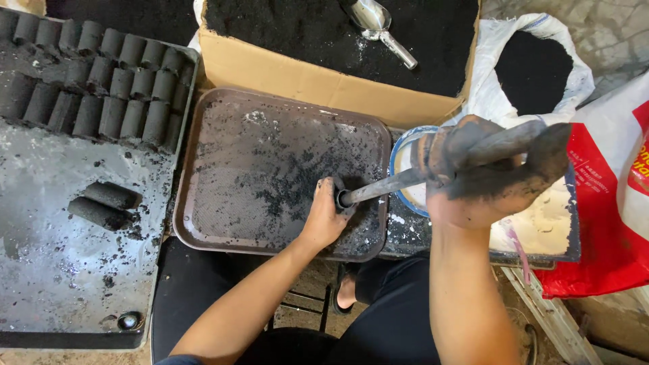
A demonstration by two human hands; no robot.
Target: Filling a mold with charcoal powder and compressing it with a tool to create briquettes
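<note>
Item: short black tube mould (343,197), upright on the brown tray (223,108) toward its 4 o'clock corner, amid scattered black powder; left hand (326,217) curled closed about the mould, holding it down; metal rod (385,186) entering the mould's mouth, slanting up toward 2 o'clock; right hand (490,169), soot-coated, fisted shut on the rod's upper end.

Surroundings: at 9 o'clock, a grey board (61,270) bearing rows of finished black cylinders (101,81) and two loose cylinders (105,203); at 12 o'clock, a cardboard box (304,81) of black powder with a metal scoop (378,27); at 2 o'clock, a white sack (534,71) of the same powder; a blue-rimmed bowl (402,159) beneath the right hand; at 3 o'clock, a red bag (608,223).

Risk, as judged: the rod stands tilted; pressure off-axis could tip the mould or slip the rod onto the left hand's fingers; powder on the tray offers poor footing.
</note>
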